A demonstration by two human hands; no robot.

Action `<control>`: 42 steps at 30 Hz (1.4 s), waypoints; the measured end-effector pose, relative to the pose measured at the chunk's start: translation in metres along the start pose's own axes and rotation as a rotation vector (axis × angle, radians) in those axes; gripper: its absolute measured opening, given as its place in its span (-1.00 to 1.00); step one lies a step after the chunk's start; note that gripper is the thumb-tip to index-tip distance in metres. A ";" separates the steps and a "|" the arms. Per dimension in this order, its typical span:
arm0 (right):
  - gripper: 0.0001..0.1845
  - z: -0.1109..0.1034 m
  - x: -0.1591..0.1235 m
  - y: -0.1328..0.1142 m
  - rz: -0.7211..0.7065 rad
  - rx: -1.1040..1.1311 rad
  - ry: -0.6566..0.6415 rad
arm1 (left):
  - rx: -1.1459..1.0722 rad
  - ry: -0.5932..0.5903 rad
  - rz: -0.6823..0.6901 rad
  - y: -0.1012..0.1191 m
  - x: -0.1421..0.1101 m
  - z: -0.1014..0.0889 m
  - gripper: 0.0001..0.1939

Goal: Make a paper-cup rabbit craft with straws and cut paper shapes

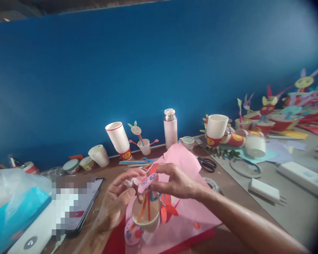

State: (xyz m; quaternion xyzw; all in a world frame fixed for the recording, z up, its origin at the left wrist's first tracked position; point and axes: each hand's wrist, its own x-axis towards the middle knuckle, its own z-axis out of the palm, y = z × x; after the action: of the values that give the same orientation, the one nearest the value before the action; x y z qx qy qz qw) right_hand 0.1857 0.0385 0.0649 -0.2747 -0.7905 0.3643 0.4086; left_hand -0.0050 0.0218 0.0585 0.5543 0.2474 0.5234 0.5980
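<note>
the right hand [177, 180] is pinching a pink oval paper face [145, 183] at lower centre, seemingly positioning, needing steadiness, the left hand's [119, 192] grip unclear.

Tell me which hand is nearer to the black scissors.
Right. The right hand grips the pink paper face, with the black scissors beyond it to the right. The left hand is farther away, left of that face.
</note>
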 end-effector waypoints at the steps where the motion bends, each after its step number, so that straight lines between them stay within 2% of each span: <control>1: -0.86 -0.001 0.000 0.002 0.002 -0.006 0.011 | 0.010 0.032 -0.004 0.000 0.000 0.001 -0.73; 4: -0.90 -0.003 0.002 0.008 -0.013 -0.085 0.053 | 0.062 0.119 -0.019 -0.001 0.002 0.000 -0.63; 7: -0.91 -0.005 0.003 0.013 -0.050 -0.186 0.087 | 0.132 0.149 -0.075 -0.005 0.006 -0.007 -0.55; 14: -0.92 -0.006 0.004 0.016 -0.198 -0.339 0.080 | 0.260 0.200 -0.211 -0.010 0.009 -0.016 -0.78; 18: -0.87 -0.004 0.004 0.015 -0.205 -0.362 0.095 | 0.305 0.265 -0.159 -0.013 0.010 -0.014 -0.84; 23: -0.83 -0.001 0.002 0.010 -0.191 -0.343 0.118 | 0.348 0.461 -0.035 -0.018 0.009 -0.010 -0.80; 30: -0.78 -0.002 0.002 0.014 -0.178 -0.331 0.173 | 0.313 0.552 -0.047 -0.017 0.012 -0.019 -0.79; 33: -0.77 0.001 0.002 0.013 -0.156 -0.311 0.167 | 0.333 0.556 -0.047 -0.018 0.014 -0.018 -0.80; 37: -0.81 0.009 0.001 0.008 -0.128 -0.292 0.130 | 0.399 0.483 -0.050 -0.015 0.010 -0.005 -0.81; 42: -0.83 0.015 0.001 0.007 -0.186 -0.318 0.193 | 0.409 0.450 -0.009 -0.010 0.000 0.011 -0.82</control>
State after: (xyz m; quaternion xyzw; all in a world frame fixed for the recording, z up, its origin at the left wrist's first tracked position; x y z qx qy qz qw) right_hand 0.1737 0.0385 0.0536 -0.2952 -0.8171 0.1676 0.4659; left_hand 0.0082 0.0193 0.0527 0.5319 0.4765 0.5698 0.4066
